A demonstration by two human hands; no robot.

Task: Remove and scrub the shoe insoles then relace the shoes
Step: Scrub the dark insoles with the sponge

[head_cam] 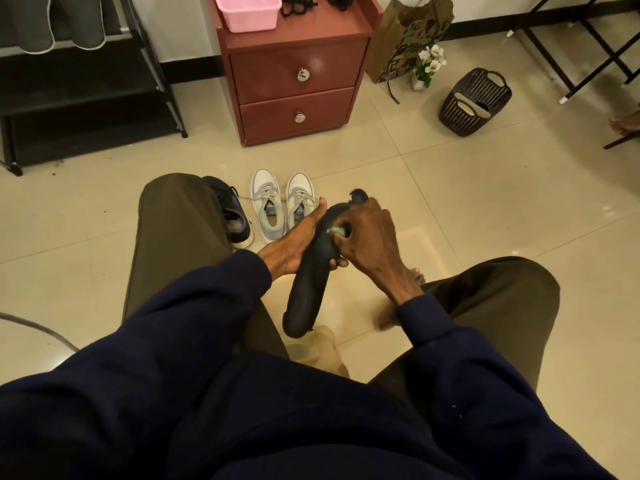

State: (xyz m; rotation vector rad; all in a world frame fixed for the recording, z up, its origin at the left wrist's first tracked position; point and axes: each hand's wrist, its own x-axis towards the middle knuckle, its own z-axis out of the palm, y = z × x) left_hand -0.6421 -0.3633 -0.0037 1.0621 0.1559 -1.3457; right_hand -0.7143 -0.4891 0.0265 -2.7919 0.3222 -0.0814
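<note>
green item [334, 231] mostly hidden in right grip [369, 237], pink tub [249, 12] cropped

Navy over olive
The person wore dark-navy sleeves [194, 306] and olive-brown trousers [173, 220]; left hand [294, 244], right hand [370, 233] and foot [415, 274] were bare.

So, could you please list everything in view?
Insole: one, dark, left hand.
Scrubber: one, pale green, right hand.
Sneakers: pair, white-grey, floor ahead.
Shoe: one, dark, by left knee.
Cabinet: one, red-brown, against wall.
Tub: one, pink, on cabinet.
Laces: bundles, black, on cabinet.
Basket: one, dark, floor right.
Paper bag: one, brown, beside cabinet.
Flowers: one pot, white, by bag.
Rack: one, black, far left.
Left hand: holds insole.
Right hand: grips scrubber.
</note>
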